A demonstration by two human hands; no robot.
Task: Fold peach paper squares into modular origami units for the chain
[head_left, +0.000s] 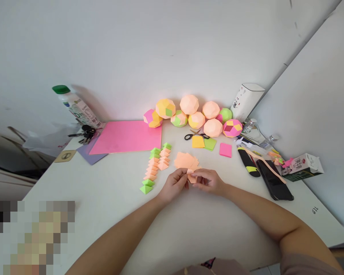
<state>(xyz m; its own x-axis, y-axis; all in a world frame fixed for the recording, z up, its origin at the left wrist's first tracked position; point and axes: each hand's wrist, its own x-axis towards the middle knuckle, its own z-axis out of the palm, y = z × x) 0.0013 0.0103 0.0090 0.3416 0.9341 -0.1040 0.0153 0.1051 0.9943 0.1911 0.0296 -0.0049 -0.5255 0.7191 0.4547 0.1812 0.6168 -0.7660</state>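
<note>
- Pinching a small folded peach-coloured paper piece [191, 179] just below the middle of the frame, the bare left hand [173, 186] has its thumb and fingers closed on the left side of the paper.
- The bare right hand [210, 182] grips the same piece from the right, its fingers bent and pressed together at the edge.
- Just above both hands, an overlapping spread of flat peach paper sheets [186, 159] lies on the white worktop [111, 198].
- Left of the spread run two slanting rows of pointed green and peach folded paper units [151, 169].
- Above and to the right of the spread lie a yellow-orange square paper stack [198, 142], a light green square paper stack [210, 143] beside it, and a bright pink square paper stack [225, 150] set apart.
- Black-handled metal scissors [188, 136] lie just above the yellow-orange stack.
- Across the upper centre sits a cluster of many-sided paper balls [189, 104] in peach, yellow, green and pink.
- Left of centre lies a flat pink rectangular board [126, 137]; at right, a black phone [275, 181].
</note>
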